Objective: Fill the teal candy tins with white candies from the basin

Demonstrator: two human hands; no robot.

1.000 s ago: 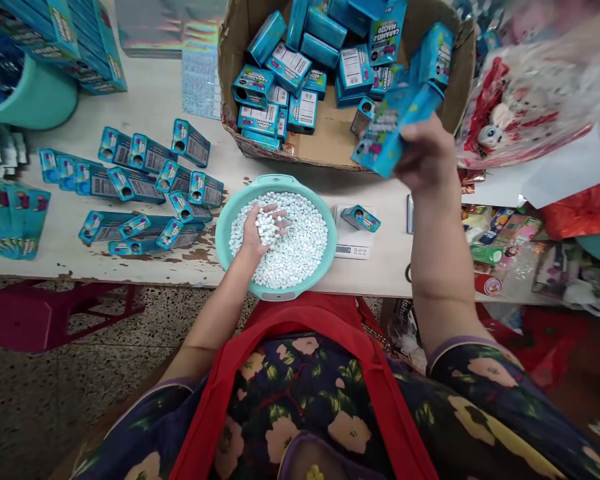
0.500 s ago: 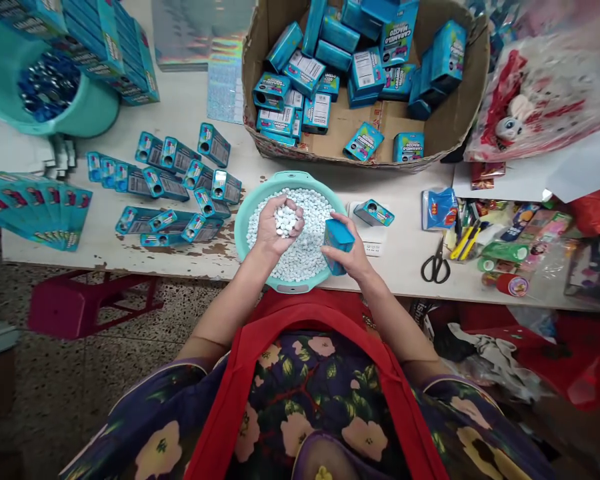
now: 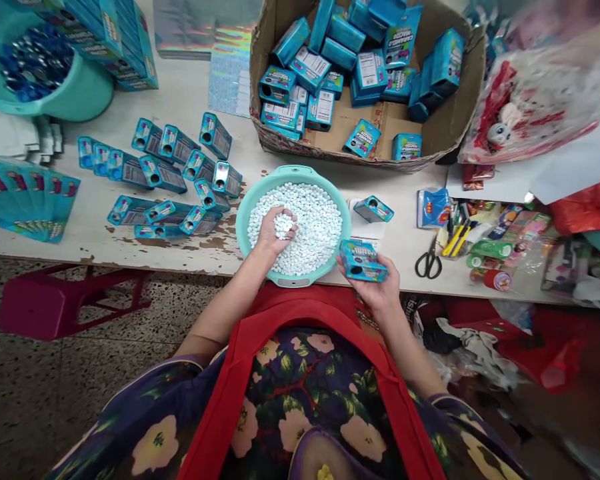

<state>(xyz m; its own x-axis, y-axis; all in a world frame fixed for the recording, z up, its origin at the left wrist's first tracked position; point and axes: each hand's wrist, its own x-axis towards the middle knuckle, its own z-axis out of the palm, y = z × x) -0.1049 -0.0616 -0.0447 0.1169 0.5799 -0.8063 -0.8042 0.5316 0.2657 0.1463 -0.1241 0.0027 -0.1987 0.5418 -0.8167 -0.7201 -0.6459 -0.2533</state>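
Your left hand [image 3: 270, 235] is at the centre of the frame, cupped with its fingers curled about a handful of white pellets [image 3: 283, 227]. It is held over the turquoise basin [image 3: 243, 223], which is filled with the same kind of pellets. Whether the back of your hand touches the pellets below cannot be told.

Your right hand [image 3: 384, 290], right of centre, is clamped on a blue Caramelo Macizo carton [image 3: 363, 260] at the lower right edge of the basin. The lettered side faces up; it cannot be determined whether you grip one carton or two. Your hands are well apart from each other.

Just beside the basin on its right, a white scale [image 3: 373, 230] bears another blue carton [image 3: 374, 209], lying tilted in view. Left of centre, a group of blue cartons [image 3: 165, 177] lies on the worn white table [image 3: 180, 93], several with a round hole showing at the end.

At the upper centre, a cardboard box [image 3: 310, 148] contains more such cartons. Black-handled scissors [image 3: 429, 265] and a yellow utility knife [image 3: 459, 240] lie right of your right hand.
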